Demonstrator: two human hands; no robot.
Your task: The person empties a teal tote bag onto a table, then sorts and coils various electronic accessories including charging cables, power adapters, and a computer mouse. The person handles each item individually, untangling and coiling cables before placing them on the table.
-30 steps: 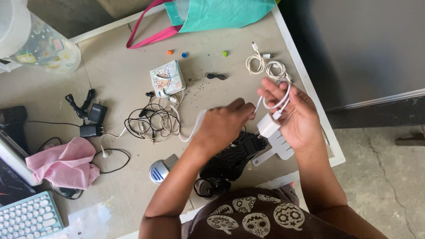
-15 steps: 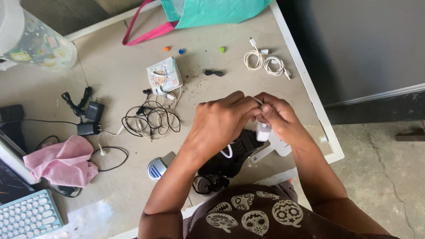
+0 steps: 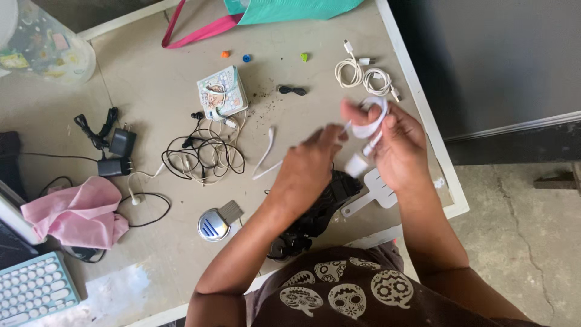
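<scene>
Hands (image 3: 399, 148) coiling white cable (image 3: 370, 124) (charger plug (image 3: 356, 164) dangling), teal bag (image 3: 290, 9) behind.

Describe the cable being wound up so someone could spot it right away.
Start at the table's right edge. The right hand has a white cable looped around its fingers, a white plug hanging below. Unlike the two coiled white cables behind it, this one is off the table.

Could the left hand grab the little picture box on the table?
Probably not right away. The left hand is busy pulling the white cable wound on the right hand. The picture box lies uncovered, beside tangled earphones.
</scene>
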